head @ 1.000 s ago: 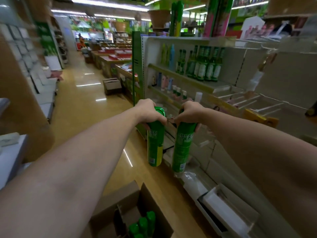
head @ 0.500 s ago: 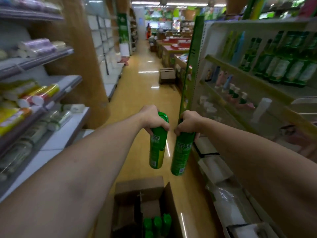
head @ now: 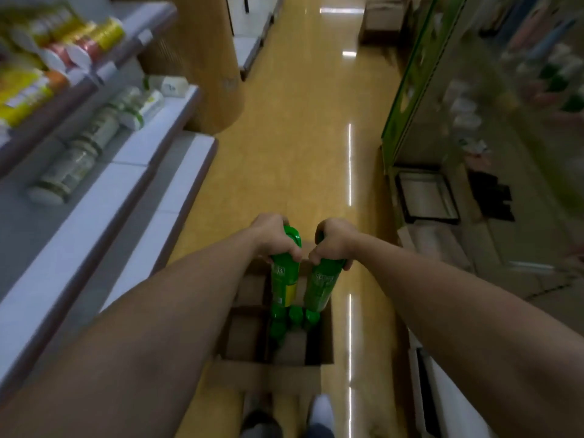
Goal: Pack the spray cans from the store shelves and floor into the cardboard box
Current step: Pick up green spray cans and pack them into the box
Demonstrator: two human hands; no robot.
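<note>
The person stands over an open cardboard box [head: 327, 335] on the yellow shop floor [head: 300, 137], with both arms stretched down toward it. The left hand [head: 274, 238] is closed around the top of a green spray can with a yellow band [head: 285, 279], and the right hand [head: 331, 243] is clenched around the top of a second green spray can [head: 322, 289]. Both cans hang upright, side by side and close together, over the far part of the box opening — their lower ends appear to sit at or just inside the rim, though the blur makes it hard to tell whether they touch anything.

Inside the box, the green caps of packed cans [head: 295, 317] show in a cluster along the far edge and toward the right wall, just under the two held cans. The near part and the left side of the box show bare cardboard, so by this view the box is only partly filled and there is room for a good many more.

As a judgement, the task is in its early-to-middle stretch: a handful of cans are packed, two more are about to be set down beside them, and neither hand has let go yet. How many cans remain is not clear — the left shelves [head: 104, 172] carry other goods, mostly pale jars and bright packets, and the right-hand shelving [head: 410, 83] is too blurred to read.
</note>
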